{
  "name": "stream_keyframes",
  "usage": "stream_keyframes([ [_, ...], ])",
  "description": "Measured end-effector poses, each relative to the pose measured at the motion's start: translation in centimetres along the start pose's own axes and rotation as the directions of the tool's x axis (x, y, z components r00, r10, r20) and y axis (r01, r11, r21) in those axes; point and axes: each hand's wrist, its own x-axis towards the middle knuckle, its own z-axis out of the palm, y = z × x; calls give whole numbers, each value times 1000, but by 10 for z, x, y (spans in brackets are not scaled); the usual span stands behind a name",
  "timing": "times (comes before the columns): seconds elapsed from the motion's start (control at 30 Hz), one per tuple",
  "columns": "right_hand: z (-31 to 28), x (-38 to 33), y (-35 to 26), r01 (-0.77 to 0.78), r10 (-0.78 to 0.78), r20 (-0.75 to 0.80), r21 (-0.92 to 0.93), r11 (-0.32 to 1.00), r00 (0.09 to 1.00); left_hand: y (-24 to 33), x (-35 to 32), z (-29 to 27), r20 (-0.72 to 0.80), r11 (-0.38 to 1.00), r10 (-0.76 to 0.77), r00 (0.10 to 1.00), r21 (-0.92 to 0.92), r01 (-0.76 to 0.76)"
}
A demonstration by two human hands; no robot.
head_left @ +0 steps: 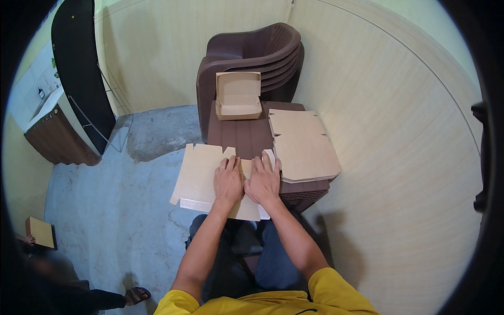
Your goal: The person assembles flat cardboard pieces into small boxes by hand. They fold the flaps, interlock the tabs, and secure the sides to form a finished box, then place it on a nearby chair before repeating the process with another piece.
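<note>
A flat brown cardboard box blank (197,170) with notched edges lies in front of me, partly over the brown table (231,137) and partly over my lap. Strips of its pale side show along the near edge and beside my right fingers. My left hand (229,181) rests flat on the middle of the blank, fingers stretched forward. Close beside it, my right hand (263,181) presses on the blank's right part, fingers also extended. Both hands are open and grip nothing. The cardboard beneath my palms is hidden.
A stack of flat cardboard blanks (305,152) lies on the table's right side. Behind stands an opened cardboard box (239,107), before stacked brown chairs (252,58). A wall (388,131) runs along the right. At lower left, another person's hand (30,240) touches a brown board-like object (41,232).
</note>
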Motion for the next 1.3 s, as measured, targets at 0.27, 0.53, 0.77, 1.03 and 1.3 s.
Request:
stream_keyframes([
  [0.27,6,-7,19,-23,22,25,67,997,999,0,-1,-14,58,999,15,998,-53,-12],
  [0.53,9,-7,27,23,-25,22,92,995,999,-15,-39,-70,118,948,145,982,-300,-103],
  [0.77,-11,-34,50,268,-236,-159,227,936,959,-3,-78,-87,214,919,371,904,-224,-325],
  [1.03,-32,-91,74,364,-365,-121,580,729,923,-1,-73,-84,182,908,327,927,-333,-255],
  [1.3,-13,-90,71,345,-269,-216,592,728,939,3,-64,-78,160,925,222,962,-348,-156],
])
